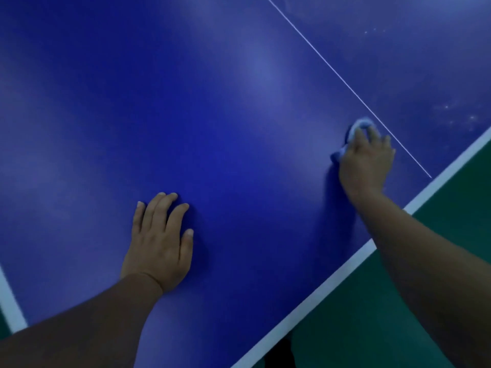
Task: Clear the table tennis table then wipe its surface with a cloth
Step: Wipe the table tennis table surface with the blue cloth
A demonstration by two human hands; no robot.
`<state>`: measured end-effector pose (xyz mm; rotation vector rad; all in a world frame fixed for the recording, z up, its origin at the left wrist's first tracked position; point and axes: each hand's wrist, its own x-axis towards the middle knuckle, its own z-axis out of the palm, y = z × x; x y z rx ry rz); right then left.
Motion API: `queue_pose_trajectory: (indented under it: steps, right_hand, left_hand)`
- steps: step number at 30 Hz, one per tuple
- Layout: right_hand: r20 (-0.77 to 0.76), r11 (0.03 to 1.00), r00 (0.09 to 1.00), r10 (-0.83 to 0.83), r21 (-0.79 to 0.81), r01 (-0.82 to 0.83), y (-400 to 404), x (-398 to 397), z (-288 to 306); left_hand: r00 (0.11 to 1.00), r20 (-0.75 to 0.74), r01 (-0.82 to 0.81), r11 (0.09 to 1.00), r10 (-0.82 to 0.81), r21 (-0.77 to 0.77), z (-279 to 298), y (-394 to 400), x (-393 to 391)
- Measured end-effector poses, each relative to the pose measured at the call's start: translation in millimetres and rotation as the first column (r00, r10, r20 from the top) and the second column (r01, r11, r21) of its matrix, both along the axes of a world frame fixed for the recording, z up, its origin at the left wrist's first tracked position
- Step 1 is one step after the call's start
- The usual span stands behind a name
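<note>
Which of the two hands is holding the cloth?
The right hand, near the thin white centre line, grips the pale cloth. The left hand lies flat and bare on the blue table.

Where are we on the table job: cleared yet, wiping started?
Cleared, as far as this view shows: nothing lies on the blue table tennis table except the hands. Wiping is in hand: the right hand holds a small crumpled white cloth against the surface beside the thin white centre line, while the left hand rests flat. Left: pale specks beyond that line look unwiped.
</note>
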<state>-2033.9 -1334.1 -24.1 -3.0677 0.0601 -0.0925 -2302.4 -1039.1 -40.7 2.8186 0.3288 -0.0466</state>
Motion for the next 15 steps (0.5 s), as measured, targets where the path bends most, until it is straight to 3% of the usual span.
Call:
queue_pose_trajectory:
  steps: [1,2,4,6,7,8,10,12,13,15]
  right_hand:
    - [-0.011,0.998,0.999,-0.052,0.027,0.052,7,-3,2]
    - [-0.008,1.000,1.000,0.017,0.021,-0.016,25,-14,2]
    - [-0.016,0.933,0.933,0.360,0.003,-0.360,69,-51,-3]
    - [-0.057,0.702,0.700,0.712,0.051,-0.710,95,-90,-11]
    - [-0.090,0.601,0.596,0.798,0.054,-0.797,93,-92,-13]
    - [-0.108,0.569,0.562,0.820,0.037,-0.822,84,-80,-12]
    - [-0.092,0.736,0.733,0.674,-0.003,-0.677,54,-40,-11]
    - [-0.075,0.922,0.919,0.387,0.043,-0.385,24,-18,-9]
    - [-0.062,0.942,0.940,0.335,0.054,-0.332,21,-20,-8]
    - [-0.056,0.884,0.883,0.467,0.034,-0.465,49,-47,-9]
  left_hand:
    - [1.000,-0.001,0.001,1.000,-0.001,-0.001,0,0,1]
    - [1.000,0.002,0.000,1.000,0.000,-0.006,0,0,1]
    - [1.000,0.012,-0.008,1.000,0.008,-0.009,-1,-1,0]
    - [1.000,0.015,-0.007,1.000,0.007,0.007,-4,0,-1]
    - [1.000,0.015,-0.006,1.000,0.006,0.010,-4,0,0]
    - [1.000,0.015,0.000,1.000,0.000,0.012,-5,1,0]
    - [1.000,0.021,0.005,1.000,-0.005,0.021,-6,2,1]
    - [0.999,0.032,0.001,1.000,-0.002,0.021,-7,2,0]
    - [0.999,0.039,0.000,1.000,-0.001,0.018,-8,2,0]
    - [0.999,0.049,0.010,1.000,-0.011,0.020,-9,3,0]
